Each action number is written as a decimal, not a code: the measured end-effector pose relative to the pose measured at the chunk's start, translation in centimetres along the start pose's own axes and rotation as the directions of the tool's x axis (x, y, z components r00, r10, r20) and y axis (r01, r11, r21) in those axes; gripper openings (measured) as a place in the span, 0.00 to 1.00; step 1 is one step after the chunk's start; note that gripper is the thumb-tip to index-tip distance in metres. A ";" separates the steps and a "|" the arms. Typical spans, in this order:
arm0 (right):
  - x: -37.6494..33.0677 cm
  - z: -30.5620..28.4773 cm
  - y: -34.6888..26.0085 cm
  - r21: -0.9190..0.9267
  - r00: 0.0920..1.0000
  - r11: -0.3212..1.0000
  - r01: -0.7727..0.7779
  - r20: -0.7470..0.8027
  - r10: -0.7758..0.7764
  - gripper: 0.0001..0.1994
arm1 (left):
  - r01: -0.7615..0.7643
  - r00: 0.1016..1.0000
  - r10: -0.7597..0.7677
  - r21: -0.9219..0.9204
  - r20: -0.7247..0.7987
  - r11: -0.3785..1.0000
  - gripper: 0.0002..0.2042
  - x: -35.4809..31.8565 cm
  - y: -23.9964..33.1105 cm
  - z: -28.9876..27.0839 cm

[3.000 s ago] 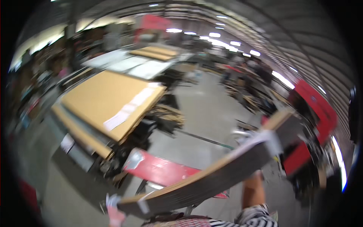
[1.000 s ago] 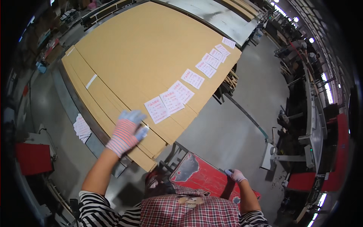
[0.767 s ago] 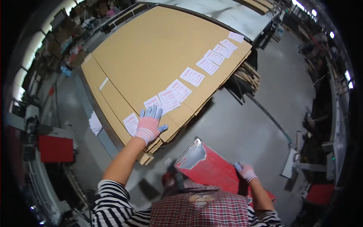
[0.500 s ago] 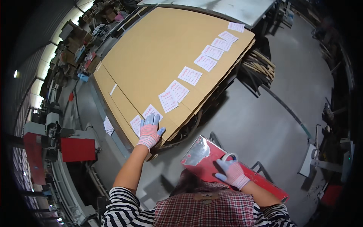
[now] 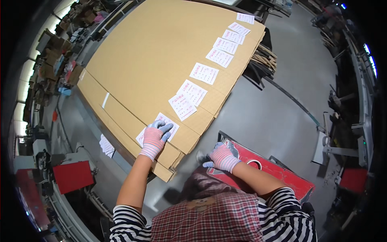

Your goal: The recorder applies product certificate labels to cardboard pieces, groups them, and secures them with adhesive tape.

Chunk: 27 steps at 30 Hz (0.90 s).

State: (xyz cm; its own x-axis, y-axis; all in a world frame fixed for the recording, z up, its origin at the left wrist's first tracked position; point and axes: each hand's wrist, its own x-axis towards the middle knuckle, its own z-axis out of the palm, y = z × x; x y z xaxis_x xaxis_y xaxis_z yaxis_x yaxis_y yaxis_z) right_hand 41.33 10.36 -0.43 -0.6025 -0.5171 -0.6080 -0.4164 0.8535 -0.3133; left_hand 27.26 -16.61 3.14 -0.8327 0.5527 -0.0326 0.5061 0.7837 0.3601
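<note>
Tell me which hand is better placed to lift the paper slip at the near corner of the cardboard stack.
Left. The left hand already lies flat on that paper slip, while the right hand rests apart on the red cart.

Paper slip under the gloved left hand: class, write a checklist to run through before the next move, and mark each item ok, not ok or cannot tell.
1. Left hand flat on the paper slip: ok.
2. Slip lies fully on the cardboard stack: ok.
3. Right hand rests at the red cart: ok.
4. Right hand holds something: cannot tell.
5. Other slips lie in a row along the stack's edge: ok.
6. Tape roll within the right hand's reach: ok.
</note>
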 end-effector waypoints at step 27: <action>-18.9 7.6 -1.4 0.774 0.840 0.631 -0.046 -0.312 0.444 0.37 | -0.118 0.982 0.135 -0.134 0.130 0.984 0.14 -4.5 11.1 5.9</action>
State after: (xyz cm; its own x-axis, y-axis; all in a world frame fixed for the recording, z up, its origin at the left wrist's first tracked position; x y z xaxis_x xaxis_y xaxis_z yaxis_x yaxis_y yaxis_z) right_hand 58.47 19.43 5.90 -0.9035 -0.0755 -0.4218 0.2919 0.6123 -0.7348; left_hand 37.98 -8.72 1.83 -0.7201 0.6859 -0.1049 0.5660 0.6680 0.4831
